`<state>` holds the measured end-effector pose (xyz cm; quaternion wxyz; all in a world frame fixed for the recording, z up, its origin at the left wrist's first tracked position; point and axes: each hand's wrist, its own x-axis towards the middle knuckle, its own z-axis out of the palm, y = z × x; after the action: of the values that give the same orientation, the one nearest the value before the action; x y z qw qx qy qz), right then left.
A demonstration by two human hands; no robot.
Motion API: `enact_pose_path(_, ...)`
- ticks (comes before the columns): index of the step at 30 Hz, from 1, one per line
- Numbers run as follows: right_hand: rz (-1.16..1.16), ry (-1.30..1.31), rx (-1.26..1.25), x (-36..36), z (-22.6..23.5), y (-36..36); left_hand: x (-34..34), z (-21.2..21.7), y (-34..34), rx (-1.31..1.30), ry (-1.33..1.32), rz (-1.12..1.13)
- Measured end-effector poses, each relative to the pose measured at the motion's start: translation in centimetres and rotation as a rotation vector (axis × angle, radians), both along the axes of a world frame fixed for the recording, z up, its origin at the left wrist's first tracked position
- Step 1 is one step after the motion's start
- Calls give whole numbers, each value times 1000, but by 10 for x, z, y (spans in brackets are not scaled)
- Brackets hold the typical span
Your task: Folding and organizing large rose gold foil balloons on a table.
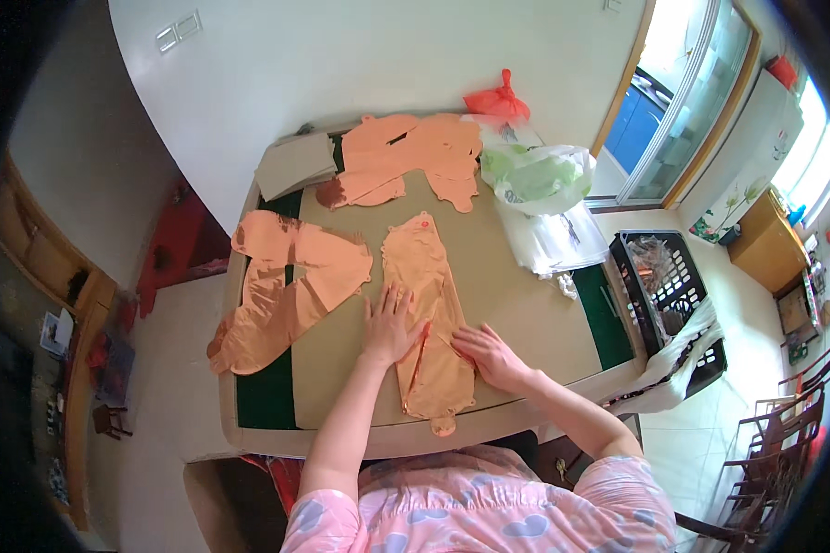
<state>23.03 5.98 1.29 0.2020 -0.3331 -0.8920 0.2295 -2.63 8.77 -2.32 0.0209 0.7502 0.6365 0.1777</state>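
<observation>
In front of me a long orange-gold foil balloon [415,258], deflated and flat, runs from the table's middle to its near edge. My left hand [392,327] lies on its left side with the fingers stretched out. On its right edge rests my right hand [493,357], palm down and fingers extended. Between the hands a red streak or strip shows on the foil. More flat foil balloons [286,300] are spread at the left, overlapping one another. Another group of flat foil balloons [392,152] covers the far side of the table.
Brown board [526,313] covers much of the table. Grey sheets [295,166] are stacked far left. A red plastic bag [500,100], a green-white bag [539,175] and clear plastic bags [563,240] lie far right. A black crate [678,267] stands off the right edge.
</observation>
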Motion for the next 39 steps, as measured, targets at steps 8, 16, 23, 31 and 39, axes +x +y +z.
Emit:
enact_pose_path(8, 104, -39, -116, 45, 13, -93, -1, 2, -4, 10, 4, -8)
enact_pose_path(16, 143, 824, -119, 21, 225, -90, -3, -12, 5, 39, -110, -42)
enact_pose_path(23, 585, 1475, -504, -17, 289, -140, -8, -9, 5, 102, -251, -68)
enact_pose_path(31, 339, 1297, -254, 41, 238, -194, -11, -11, 1, 103, -221, -41)
enact_pose_path(39, 82, 1096, -9, 64, 210, -208, -18, -8, 3, 174, -192, -81)
